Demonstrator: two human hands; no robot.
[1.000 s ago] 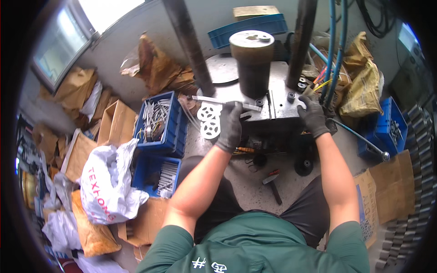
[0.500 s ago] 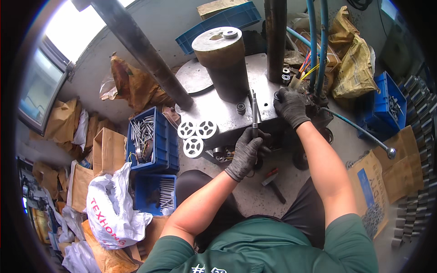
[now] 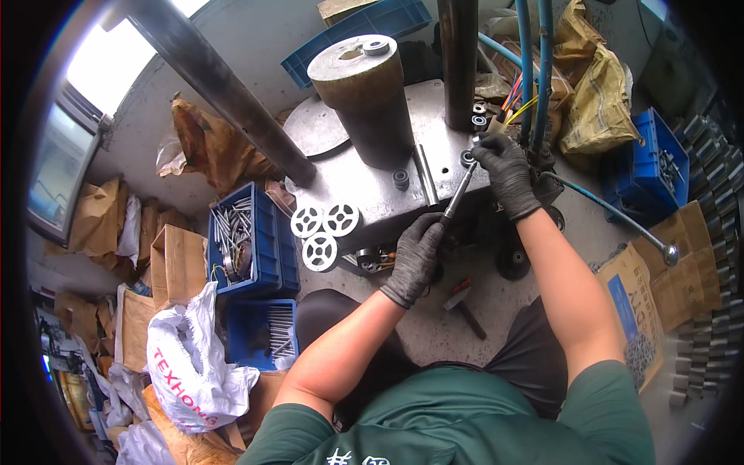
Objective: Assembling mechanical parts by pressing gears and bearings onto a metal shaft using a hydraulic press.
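Observation:
Both my hands wear dark grey gloves. My left hand (image 3: 417, 260) is closed around the lower part of a slim metal shaft (image 3: 460, 190), tilted up and to the right. The shaft's far tip reaches a small ring bearing (image 3: 467, 157) by the right edge of the steel plate (image 3: 364, 194); whether they touch is unclear. My right hand (image 3: 504, 177) is just beside that bearing, its fingertips pinched on a small shiny metal piece (image 3: 477, 141) of unclear kind. A thicker metal rod (image 3: 425, 175) lies on the plate, with another bearing (image 3: 401, 180) to its left.
A thick metal cylinder (image 3: 368, 116) stands on the plate between two steel columns. Three white spoked discs (image 3: 319, 253) sit at the near left corner. Blue bins (image 3: 271, 248) with metal rods stand left. A ball-ended lever (image 3: 670, 254) juts out at right; a red-handled tool (image 3: 459, 294) lies below.
My left hand has swung the shaft's tip right, to the bearing, uncovering the thicker rod. My right fingers have lifted off that bearing and moved slightly up. The whole view has shifted slightly.

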